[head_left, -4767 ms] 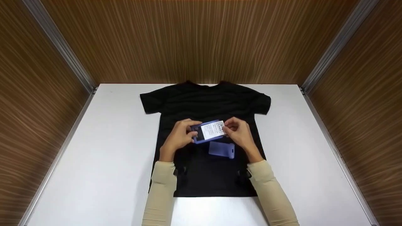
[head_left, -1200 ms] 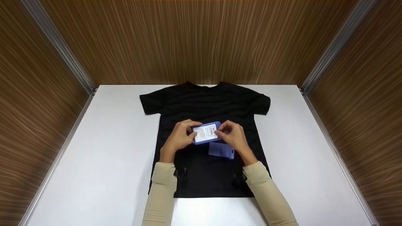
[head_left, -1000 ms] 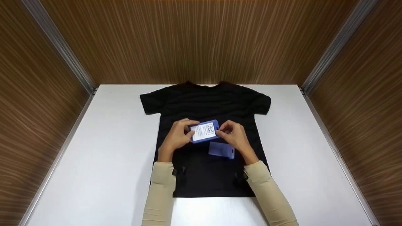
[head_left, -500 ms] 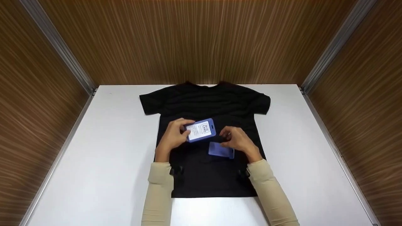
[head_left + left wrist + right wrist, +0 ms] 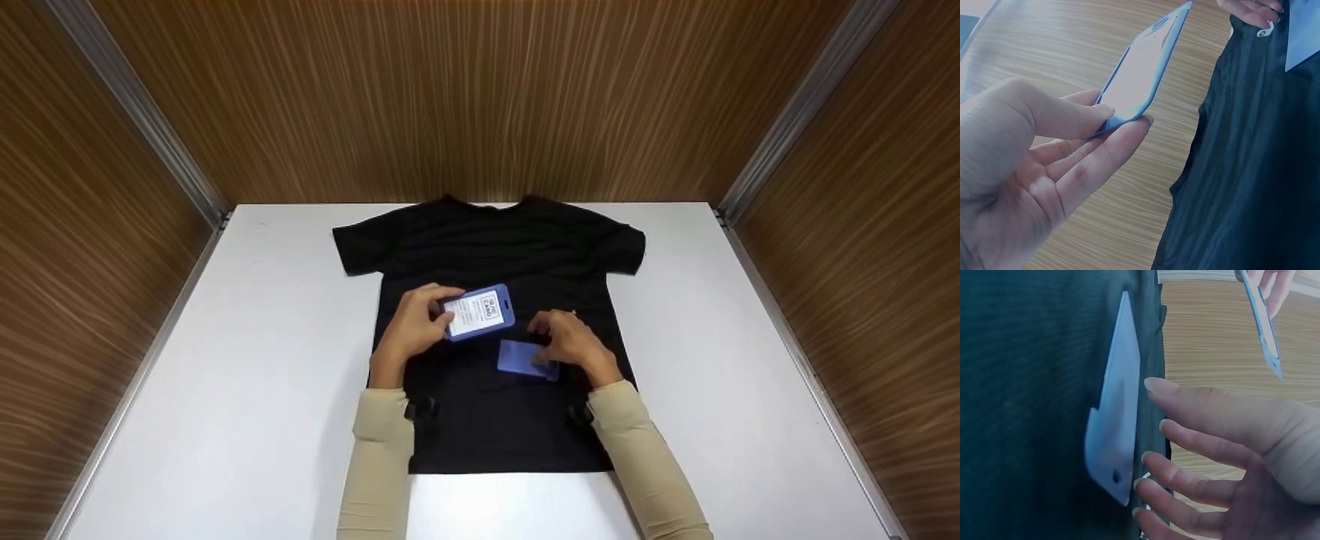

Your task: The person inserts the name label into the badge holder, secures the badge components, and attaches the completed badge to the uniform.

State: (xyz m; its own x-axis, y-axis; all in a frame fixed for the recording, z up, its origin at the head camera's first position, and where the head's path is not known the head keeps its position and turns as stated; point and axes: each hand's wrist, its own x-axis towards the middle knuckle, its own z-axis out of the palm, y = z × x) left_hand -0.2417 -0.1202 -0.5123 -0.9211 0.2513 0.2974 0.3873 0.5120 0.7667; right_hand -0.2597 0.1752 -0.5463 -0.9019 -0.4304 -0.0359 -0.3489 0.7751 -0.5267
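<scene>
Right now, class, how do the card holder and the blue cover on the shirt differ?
The card holder is gripped by the left hand, while the cover lies on the black shirt. The card holder bears a printed white card; the cover shows none. In the head view, the card holder slopes up to the right, the cover slightly down. Both are blue with a slot at one end.

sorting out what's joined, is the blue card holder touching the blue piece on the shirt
Apart. The right wrist view shows a wide gap between the card holder, held in the left hand, and the blue piece on the shirt.
</scene>
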